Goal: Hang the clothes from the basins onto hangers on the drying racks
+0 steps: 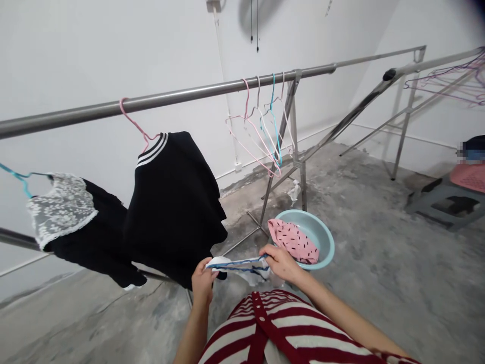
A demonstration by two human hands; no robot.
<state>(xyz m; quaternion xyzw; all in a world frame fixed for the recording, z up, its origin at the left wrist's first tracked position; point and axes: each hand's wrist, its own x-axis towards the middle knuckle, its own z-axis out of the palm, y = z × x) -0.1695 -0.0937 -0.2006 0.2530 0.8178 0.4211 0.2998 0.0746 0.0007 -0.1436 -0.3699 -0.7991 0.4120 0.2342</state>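
Between my two hands a small white garment with blue trim (242, 273) is stretched sideways; its exact kind I cannot make out. My left hand (202, 280) pinches one end of its blue edge, and my right hand (278, 261) grips the other end. Just past my right hand a light blue basin (326, 247) stands on the floor with a pink cloth with dark marks (293, 240) in it. To the left, a black top with a striped collar (174, 197) hangs from a pink hanger (132, 121).
A metal drying rack's rail (189, 93) crosses the view. Several bare hangers (273, 131) hang near its post. Farther left is a black garment with white lace (64, 207). More hangers (447, 78) are on the right, above a grey stool (439, 199).
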